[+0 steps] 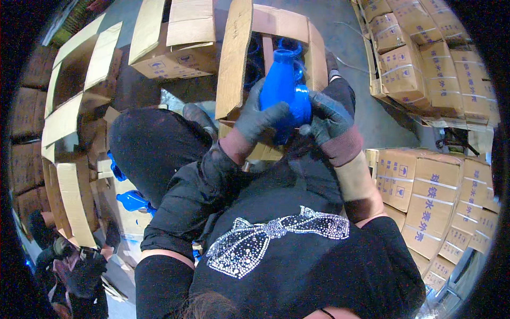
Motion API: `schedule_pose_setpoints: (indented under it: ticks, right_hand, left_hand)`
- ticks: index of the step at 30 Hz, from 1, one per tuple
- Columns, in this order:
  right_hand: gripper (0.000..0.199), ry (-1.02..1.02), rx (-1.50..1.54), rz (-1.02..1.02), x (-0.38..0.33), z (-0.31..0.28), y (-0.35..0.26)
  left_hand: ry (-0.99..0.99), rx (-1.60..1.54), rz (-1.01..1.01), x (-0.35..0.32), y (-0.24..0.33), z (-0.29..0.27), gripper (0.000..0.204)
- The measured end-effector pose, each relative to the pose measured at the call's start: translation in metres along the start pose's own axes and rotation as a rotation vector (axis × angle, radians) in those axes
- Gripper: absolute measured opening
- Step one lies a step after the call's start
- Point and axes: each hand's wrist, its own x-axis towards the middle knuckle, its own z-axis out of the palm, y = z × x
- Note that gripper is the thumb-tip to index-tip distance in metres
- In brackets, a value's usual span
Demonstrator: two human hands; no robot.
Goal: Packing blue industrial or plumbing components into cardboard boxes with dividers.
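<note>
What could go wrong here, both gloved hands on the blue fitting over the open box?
1. The blue fitting looks glossy and heavy; the left hand and right hand grip only its lower part with gloved fingers, so it might slip.
2. The open carton already holds blue parts; lowering it in could knock or chip them.
3. The carton's raised flap crowds the left hand and may snag.

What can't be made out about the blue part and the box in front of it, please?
Head view only:
- Lower half of the blue part: covered by the left hand and right hand.
- Inside of the open carton: dark, hidden by its flaps and the part.
- Blue pieces at left: partly behind the knee.
</note>
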Motion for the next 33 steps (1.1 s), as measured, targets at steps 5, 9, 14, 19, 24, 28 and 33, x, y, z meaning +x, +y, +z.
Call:
schedule_pose_setpoints:
  ticks: [5, 9, 14, 19, 24, 28, 33]
  right_hand:
    - [0.018, -0.106, -0.186, 0.07, -0.004, -0.015, 0.016]
    - [0.017, -0.026, -0.246, -0.332, -0.007, -0.019, 0.024]
    - [0.021, -0.013, -0.088, -0.118, -0.009, -0.026, 0.036]
    - [0.021, 0.1, 0.183, 0.141, -0.004, -0.009, 0.008]
    - [0.032, 0.0, 0.197, 0.32, 0.006, -0.007, -0.009]
    - [0.042, -0.096, 0.103, 0.242, 0.029, 0.011, -0.037]
    - [0.045, -0.079, -0.281, 0.088, 0.094, -0.059, 0.05]
  left_hand:
    - [0.03, 0.267, 0.147, -0.002, -0.003, 0.003, 0.092]
    - [0.056, 0.446, 0.229, -0.006, 0.0, 0.007, 0.093]
    - [0.042, 0.486, 0.327, -0.004, -0.006, 0.004, 0.09]
    - [0.048, 0.506, 0.371, -0.001, -0.008, 0.005, 0.089]
    - [0.105, 0.432, 0.29, -0.006, 0.017, 0.005, 0.085]
    - [0.205, 0.15, 0.116, -0.019, 0.049, -0.008, 0.067]
    - [0.286, -0.517, 0.258, -0.087, 0.087, -0.028, 0.048]
